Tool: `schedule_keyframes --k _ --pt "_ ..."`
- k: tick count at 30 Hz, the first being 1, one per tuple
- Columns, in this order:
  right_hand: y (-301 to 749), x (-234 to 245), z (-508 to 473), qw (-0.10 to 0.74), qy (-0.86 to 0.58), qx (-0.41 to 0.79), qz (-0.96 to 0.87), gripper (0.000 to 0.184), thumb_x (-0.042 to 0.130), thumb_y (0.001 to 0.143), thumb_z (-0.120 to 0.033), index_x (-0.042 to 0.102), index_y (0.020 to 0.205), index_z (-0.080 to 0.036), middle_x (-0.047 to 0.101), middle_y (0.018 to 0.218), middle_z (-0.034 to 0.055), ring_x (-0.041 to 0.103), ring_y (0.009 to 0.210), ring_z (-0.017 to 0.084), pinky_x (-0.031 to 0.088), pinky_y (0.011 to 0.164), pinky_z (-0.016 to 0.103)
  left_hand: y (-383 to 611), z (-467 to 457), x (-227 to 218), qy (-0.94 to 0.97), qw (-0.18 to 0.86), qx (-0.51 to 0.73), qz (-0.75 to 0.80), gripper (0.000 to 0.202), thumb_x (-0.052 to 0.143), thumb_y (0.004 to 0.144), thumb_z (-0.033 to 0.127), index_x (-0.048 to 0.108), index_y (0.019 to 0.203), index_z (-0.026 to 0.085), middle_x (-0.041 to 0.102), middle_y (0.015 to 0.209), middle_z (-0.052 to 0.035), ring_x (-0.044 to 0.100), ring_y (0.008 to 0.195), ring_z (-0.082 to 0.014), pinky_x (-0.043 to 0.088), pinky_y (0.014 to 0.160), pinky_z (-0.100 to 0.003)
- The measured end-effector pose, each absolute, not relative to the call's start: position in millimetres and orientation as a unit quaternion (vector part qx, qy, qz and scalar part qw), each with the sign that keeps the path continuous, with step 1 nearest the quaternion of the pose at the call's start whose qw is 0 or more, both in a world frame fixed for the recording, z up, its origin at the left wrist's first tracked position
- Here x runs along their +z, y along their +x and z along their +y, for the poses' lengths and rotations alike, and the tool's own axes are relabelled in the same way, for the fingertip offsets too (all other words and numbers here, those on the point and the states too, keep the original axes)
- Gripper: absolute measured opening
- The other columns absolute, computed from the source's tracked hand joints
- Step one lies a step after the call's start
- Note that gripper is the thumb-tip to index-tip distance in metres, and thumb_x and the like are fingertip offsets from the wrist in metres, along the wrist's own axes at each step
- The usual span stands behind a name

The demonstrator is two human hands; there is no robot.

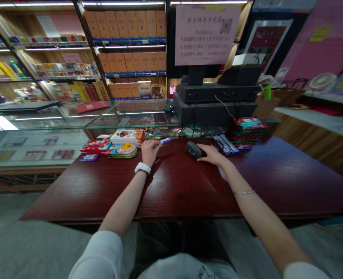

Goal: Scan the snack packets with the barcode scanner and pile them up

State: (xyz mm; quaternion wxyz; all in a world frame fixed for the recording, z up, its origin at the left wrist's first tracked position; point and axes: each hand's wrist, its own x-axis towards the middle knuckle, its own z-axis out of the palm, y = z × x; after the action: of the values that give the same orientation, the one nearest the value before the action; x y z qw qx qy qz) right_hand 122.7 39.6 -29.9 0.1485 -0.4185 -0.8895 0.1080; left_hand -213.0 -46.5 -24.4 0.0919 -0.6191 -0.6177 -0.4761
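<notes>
My right hand [209, 154] rests over a black computer mouse [194, 149], its fingers reaching onto the mouse on the dark red wooden counter [177, 190]. My left hand [149, 152] lies curled farther left, with a white band on its wrist. A small purple-and-white stick [165, 141] juts from its fingertips, seemingly pinched there. Just left of this hand stand a stack of colourful snack packets [123, 145] and a white-and-orange box [127, 136].
A black till with a pink price sign [206, 35] stands behind the mouse, beside a pile of red packets [247, 129]. Behind the counter are a glass display case [130, 116] and shelves of orange cartons [127, 38]. A blue-and-white packet [226, 144] lies right of the mouse.
</notes>
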Motion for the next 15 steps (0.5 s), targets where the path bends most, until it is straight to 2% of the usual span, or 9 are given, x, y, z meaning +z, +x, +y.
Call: schedule_keyframes --k 2,9,15 --pt "121 -31 39 0.151 -0.420 0.099 -0.889 0.080 0.073 0.076 -0.047 0.042 0.146 -0.024 0.047 0.149 0.0140 0.041 0.138 0.037 0.027 0.112 0.064 -213 -46 -25 -0.616 0.091 -0.476 -0.621 0.007 0.071 0.083 0.028 0.071 0.089 0.024 0.075 0.099 -0.0041 0.065 0.100 -0.0234 0.038 0.105 -0.044" --pt "118 -27 34 0.186 -0.376 0.073 -0.905 0.074 0.072 0.076 -0.049 0.051 0.140 -0.020 0.058 0.137 0.0145 0.056 0.122 0.037 0.041 0.104 0.053 -214 -48 -25 -0.625 0.102 -0.472 -0.614 0.006 0.070 0.084 0.029 0.070 0.088 0.024 0.075 0.098 -0.0034 0.066 0.098 -0.0225 0.038 0.105 -0.043" --pt "106 -20 19 0.241 -0.357 0.083 -0.899 0.069 0.067 0.079 -0.050 0.050 0.140 -0.021 0.063 0.129 0.0120 0.060 0.114 0.033 0.046 0.100 0.049 -213 -48 -26 -0.617 0.105 -0.472 -0.621 0.007 0.069 0.085 0.030 0.071 0.088 0.024 0.075 0.098 -0.0029 0.065 0.099 -0.0226 0.038 0.105 -0.043"
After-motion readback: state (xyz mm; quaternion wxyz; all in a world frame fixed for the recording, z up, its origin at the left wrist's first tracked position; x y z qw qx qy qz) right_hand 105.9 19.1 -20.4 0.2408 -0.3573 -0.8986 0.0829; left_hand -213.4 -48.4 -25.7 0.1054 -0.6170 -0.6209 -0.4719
